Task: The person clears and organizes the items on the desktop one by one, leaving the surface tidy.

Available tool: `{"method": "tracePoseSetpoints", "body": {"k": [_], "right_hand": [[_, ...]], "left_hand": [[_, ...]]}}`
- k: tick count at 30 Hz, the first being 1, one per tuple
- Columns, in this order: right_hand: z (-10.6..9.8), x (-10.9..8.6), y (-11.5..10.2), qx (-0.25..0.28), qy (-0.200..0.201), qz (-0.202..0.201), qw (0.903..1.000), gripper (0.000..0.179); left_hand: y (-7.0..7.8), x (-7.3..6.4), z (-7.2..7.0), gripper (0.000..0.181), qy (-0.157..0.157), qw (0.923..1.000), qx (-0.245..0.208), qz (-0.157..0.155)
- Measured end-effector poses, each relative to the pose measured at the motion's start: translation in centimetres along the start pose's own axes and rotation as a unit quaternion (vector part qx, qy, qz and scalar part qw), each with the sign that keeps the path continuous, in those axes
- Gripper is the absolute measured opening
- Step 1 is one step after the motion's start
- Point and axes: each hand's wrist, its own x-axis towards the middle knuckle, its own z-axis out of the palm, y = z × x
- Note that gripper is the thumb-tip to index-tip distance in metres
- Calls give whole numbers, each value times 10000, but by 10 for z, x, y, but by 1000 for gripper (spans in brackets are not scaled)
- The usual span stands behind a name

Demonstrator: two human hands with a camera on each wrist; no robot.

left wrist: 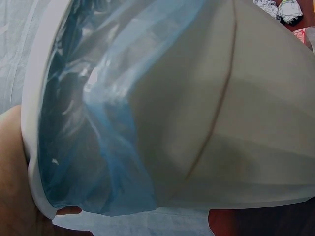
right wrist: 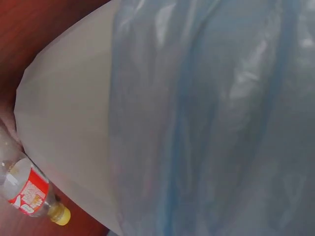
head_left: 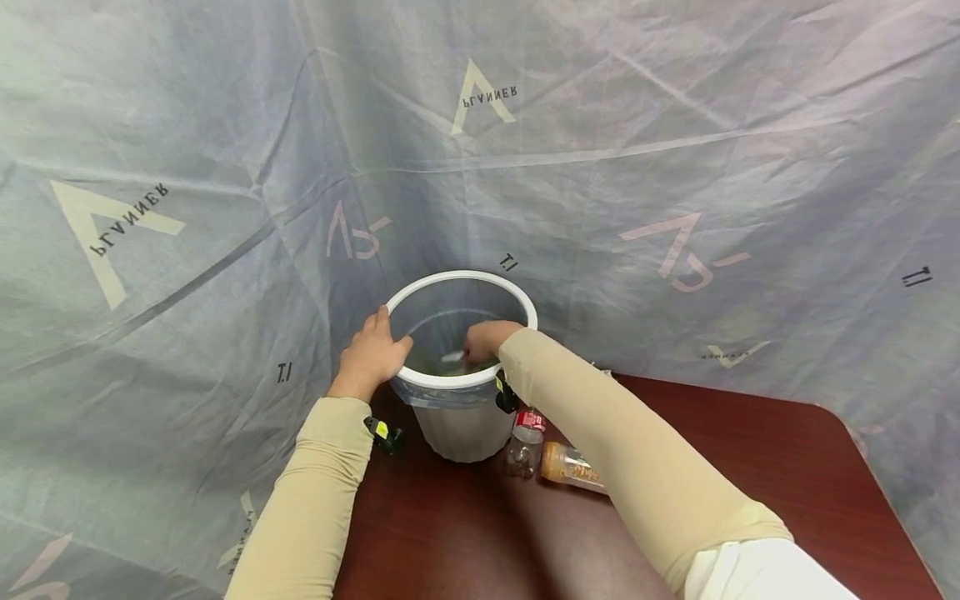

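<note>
A pale trash bin [head_left: 463, 429] with a white rim ring [head_left: 450, 381] stands on the table, lined with a translucent blue bag [left wrist: 115, 147]. My left hand [head_left: 372, 354] grips the rim on its left side, thumb toward the inside. In the left wrist view that hand shows at the lower left edge, round the ring. My right hand [head_left: 486, 340] reaches down inside the bin over its right side, fingers bent and partly hidden. Close to its fingertips is a small whitish thing [head_left: 452, 357]; whether I hold it is unclear. The right wrist view shows only the bin's outside and bag.
Right of the bin stand a clear plastic bottle [head_left: 525, 446] with a red label and, lying down, an orange-ended bottle [head_left: 573, 468]. Crumpled wads [left wrist: 289, 10] lie behind on the dark red table [head_left: 750, 450]. Grey sheeting [head_left: 637, 125] hangs close behind and left.
</note>
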Motion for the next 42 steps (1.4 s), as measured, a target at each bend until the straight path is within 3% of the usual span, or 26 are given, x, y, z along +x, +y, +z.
{"method": "tracePoseSetpoints", "body": {"k": [3, 6, 11, 15, 17, 19, 21, 23, 26, 28, 29, 31, 36, 39, 42], "right_hand": [[1, -3, 0, -216, -300, 62, 9993, 25], [0, -4, 0, -124, -240, 108, 9996, 36], [-10, -9, 1, 349, 884, -57, 9955, 41], [-26, -23, 10, 892, 2107, -310, 9730, 36], [-34, -35, 17, 1245, 2690, -418, 9542, 34], [-39, -47, 27, 1542, 3356, -539, 9277, 32], [-39, -59, 40, 1879, 4062, -597, 8923, 31], [-37, -68, 55, 2209, 4758, -684, 8486, 29], [-25, -78, 78, 2772, 5456, -624, 7884, 28], [-13, -79, 94, 3106, 5650, -492, 7628, 30], [-6, -79, 100, 3258, 5647, -393, 7573, 32], [11, -78, 112, 3481, 5567, -174, 7540, 36], [61, -69, 128, 3658, 5266, 445, 7661, 43], [92, -64, 131, 3763, 5008, 698, 7763, 46], [121, -60, 131, 3838, 4635, 814, 7945, 53]], "left_hand": [[-1, 0, -1, 81, -25, 10000, 22, -15], [-1, 0, -1, 81, -42, 10000, 37, -27], [0, 0, -1, 81, -101, 9999, 68, -61], [1, 0, 0, 82, -98, 9999, 70, -52], [1, 1, 0, 82, -73, 9999, 67, -36], [1, 1, 0, 82, -74, 9999, 64, -22], [1, 1, 0, 82, -92, 9999, 53, -17], [0, 1, 1, 82, -127, 9999, 50, -8], [-2, 2, 1, 82, -171, 9998, 76, -15], [-3, 2, 1, 83, -190, 9998, 106, -29], [-3, 2, 1, 83, -197, 9997, 116, -37], [-3, 2, 1, 83, -202, 9997, 125, -42], [-1, 2, 0, 84, -181, 9998, 115, 8], [0, 2, 0, 84, -215, 9997, 117, 31], [1, 1, 0, 84, -250, 9996, 108, 36]]}}
